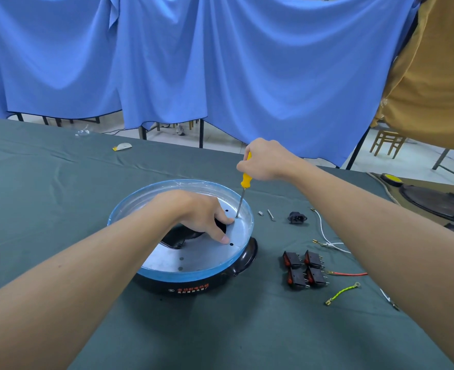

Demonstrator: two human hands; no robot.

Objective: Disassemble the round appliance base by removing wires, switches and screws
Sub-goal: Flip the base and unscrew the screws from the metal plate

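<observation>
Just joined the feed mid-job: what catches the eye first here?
The right hand grips a yellow screwdriver, its tip on a screw near the far-right rim of the round appliance base at mid-table. The left hand rests on the base's metal plate. Four black rocker switches lie right of it.

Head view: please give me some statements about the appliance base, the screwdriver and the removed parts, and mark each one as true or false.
1. The right hand holds a yellow-handled screwdriver, its tip on the metal plate of the round appliance base. True.
2. The left hand lies flat on the green tablecloth. False: it rests on the metal plate, by its dark opening.
3. Four black rocker switches lie on the tablecloth, apart from the base. True.
4. The green-yellow wire is connected to the base. False: it lies loose on the tablecloth.
</observation>
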